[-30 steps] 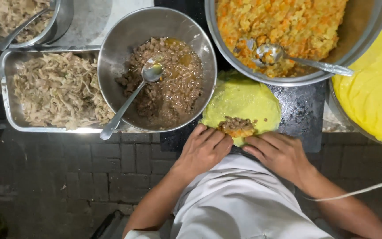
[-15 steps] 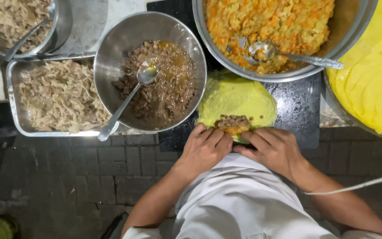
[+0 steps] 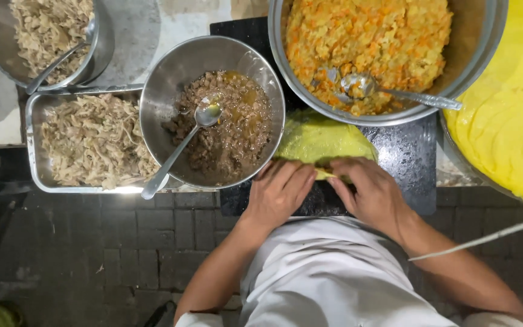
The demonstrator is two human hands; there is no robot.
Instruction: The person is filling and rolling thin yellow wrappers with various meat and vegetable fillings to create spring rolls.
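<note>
1. Head view: a thin yellow-green wrapper [image 3: 322, 140] is laid on a dark board [image 3: 402, 158] at the table's near edge, between the bowl of minced brown filling [image 3: 225, 130] and the large bowl of orange mix [image 3: 370, 42].
2. The left hand [image 3: 282, 189] and right hand [image 3: 367, 189] are set close together, fingers pressed flat on the wrapper's near edge, which is folded over; the filling underneath is hidden.
3. The wrapper is judged soft, light, limp and easily torn, so it is best held at the folded edge with flat fingertips, not pinched.
4. A tray of pale shreds [image 3: 89, 142], spoons and a stack of yellow sheets [image 3: 509, 115] are seen around.
</note>
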